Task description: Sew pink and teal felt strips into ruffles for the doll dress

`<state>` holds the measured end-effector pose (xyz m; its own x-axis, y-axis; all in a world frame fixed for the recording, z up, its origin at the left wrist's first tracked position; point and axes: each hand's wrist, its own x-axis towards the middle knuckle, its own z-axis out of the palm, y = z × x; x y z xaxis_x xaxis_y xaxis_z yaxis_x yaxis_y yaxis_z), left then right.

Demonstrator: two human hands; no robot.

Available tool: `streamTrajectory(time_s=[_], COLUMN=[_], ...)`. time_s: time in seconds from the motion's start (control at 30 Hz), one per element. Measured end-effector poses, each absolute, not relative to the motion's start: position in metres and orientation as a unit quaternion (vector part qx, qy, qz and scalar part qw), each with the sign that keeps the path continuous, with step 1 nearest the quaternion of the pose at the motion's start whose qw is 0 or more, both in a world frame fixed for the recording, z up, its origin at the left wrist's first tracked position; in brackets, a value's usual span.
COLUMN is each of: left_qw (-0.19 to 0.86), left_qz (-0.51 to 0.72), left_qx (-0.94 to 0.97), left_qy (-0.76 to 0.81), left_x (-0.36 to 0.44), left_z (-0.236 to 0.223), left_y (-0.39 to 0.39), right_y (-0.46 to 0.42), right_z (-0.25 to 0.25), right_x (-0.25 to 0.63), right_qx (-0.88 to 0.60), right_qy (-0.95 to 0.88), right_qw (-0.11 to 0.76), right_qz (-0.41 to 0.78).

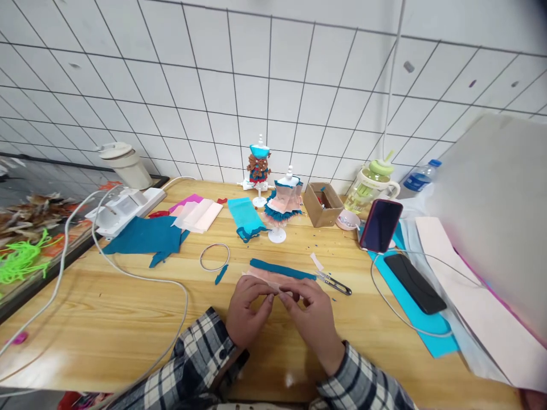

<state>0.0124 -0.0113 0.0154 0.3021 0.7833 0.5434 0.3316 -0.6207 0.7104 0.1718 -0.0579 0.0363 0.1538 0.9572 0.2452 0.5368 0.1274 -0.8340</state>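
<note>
My left hand (248, 310) and my right hand (313, 316) meet at the front middle of the wooden table, thumbs and forefingers closed in a pinch. Between the fingertips is the near edge of a pale pink crepe paper strip (268, 275), which lies partly hidden under both hands. Just beyond it stretches a narrow teal paper strip (280, 268). Right of my right hand lie thread snips (337, 283) and a small pale paper scrap (317, 262). A little teal scrap (221, 274) and a thin ring (215, 256) are left of my left hand.
Behind stand two small dress forms in paper dresses, one teal and pink (285, 199), another brown and blue (258, 169). A cardboard box (323, 206), jug (367, 191), and propped phone (382, 225) are right. Teal paper (145, 239), a power strip (128, 208) and white cable (141, 278) are left.
</note>
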Motion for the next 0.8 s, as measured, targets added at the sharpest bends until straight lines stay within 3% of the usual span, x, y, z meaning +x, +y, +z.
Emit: streamTrajectory(time_s=[0.23,0.8], left_qw=[0.221,0.222], left_qz=[0.447,0.429], left_qx=[0.774,0.773], left_qy=[0.389,0.41], left_x=[0.0142,0.0145], left_z=[0.0127,0.0155], left_y=[-0.0151,-0.0153], right_y=[-0.0508,-0.0509], right_z=[0.0345,0.0277], right_x=[0.17,0.1686], right_qx=[-0.617,-0.625], right_qy=[-0.558,-0.516], right_qw=[0.461,0.464], right_qz=[0.309,0.357])
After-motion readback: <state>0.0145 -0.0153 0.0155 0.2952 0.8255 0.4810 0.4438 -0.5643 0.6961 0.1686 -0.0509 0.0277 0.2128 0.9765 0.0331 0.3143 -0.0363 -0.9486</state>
